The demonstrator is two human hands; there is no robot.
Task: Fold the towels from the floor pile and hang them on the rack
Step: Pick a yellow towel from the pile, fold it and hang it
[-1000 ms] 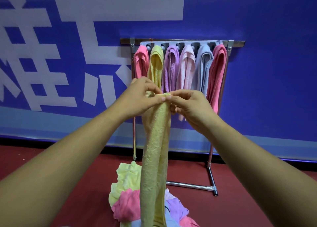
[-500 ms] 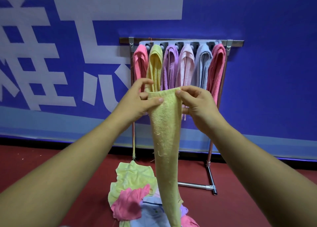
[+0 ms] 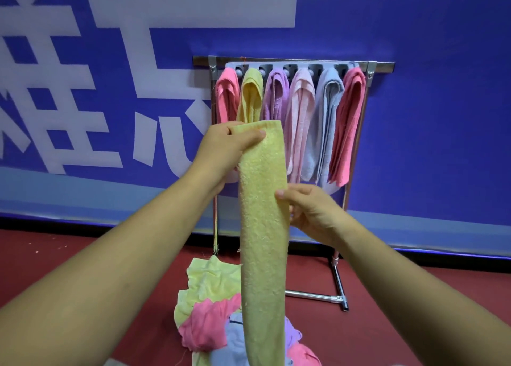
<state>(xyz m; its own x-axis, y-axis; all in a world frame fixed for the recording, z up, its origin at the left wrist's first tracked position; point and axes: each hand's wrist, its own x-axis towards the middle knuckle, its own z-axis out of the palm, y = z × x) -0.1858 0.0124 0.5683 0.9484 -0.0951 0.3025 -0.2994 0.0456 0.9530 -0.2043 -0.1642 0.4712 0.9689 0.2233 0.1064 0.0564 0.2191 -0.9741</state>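
Blue wall banner with huge white characters fills the background, above a dark red floor. From the lower left, a bare forearm reaches up to the left hand, which pinches the top left corner of a yellow terry towel folded into a long narrow strip; the thumb lies across the front of the top edge and the fingers are tucked behind. The strip hangs straight down the middle of the view, its lower end leaving the bottom of the picture.

Below and behind it, on the floor, lies a loose pile of crumpled towels: pale yellow, pink, light blue and purple, heaped together.

Just right of the strip, lower than the other hand, the right hand grips the towel's right edge, thumb on the front and fingers curled behind.

Behind both hands, against the banner, stands a metal towel rack with a grey row of pegs. Six folded towels hang on it side by side, from left to right: a pink towel, a yellow hanging towel, a purple towel, a pale pink towel, a pale blue towel and a coral towel. The top of the held strip overlaps the lower part of the yellow hanging one. At lower right, the rack's chrome foot rests on the floor.
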